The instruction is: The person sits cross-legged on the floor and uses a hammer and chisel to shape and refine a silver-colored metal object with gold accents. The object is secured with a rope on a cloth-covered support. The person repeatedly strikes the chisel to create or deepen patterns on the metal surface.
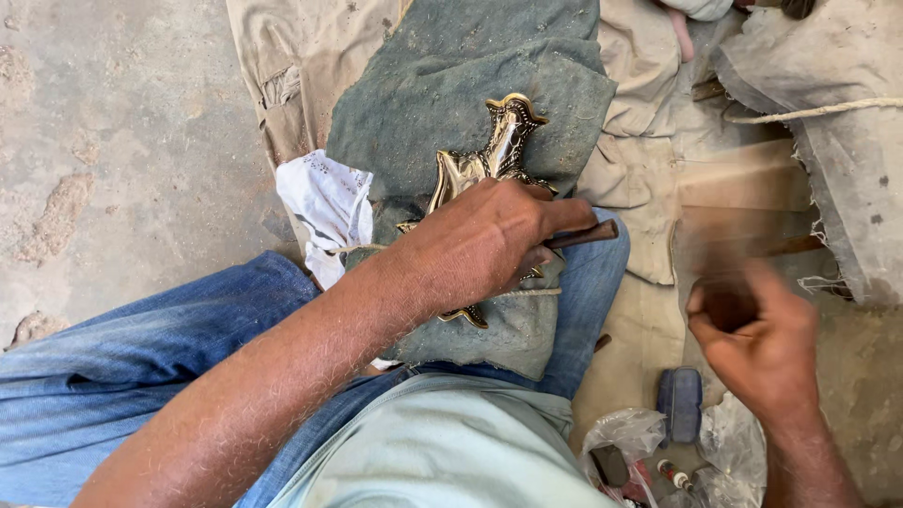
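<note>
**Left hand on brass piece w/ chisel, right hand swinging a blurred mallet**

While the person sits w/ legs in blue jeans [113, 367], the left hand [480, 240] rests on an ornate brass casting [489, 160] and is closed around a thin dark punch or chisel [583, 233], whose tip sticks out past the fingers toward the right. The casting is shiny, gold-coloured, w/ a curly pointed top just beyond the knuckles; its lower part is hidden under the hand, and one small corner shows below the wrist. It lies on a grey-green cloth pad [442, 85] spread over the lap.

Just left of this hand, a white rag [329, 202] hangs at the edge of the pad. The right hand [762, 348] is well apart to the right, fingers clamped on a wooden handle; the mallet [743, 226] above it is blurred by motion, so its exact shape I cannot tell.

Near the right wrist, on the ground, there is a dark blue block [679, 403] and a clear plastic bag [625, 442] w/ small items. Beyond the mallet lies a frayed sack [837, 66] w/ a rope [818, 111] across it.
</note>
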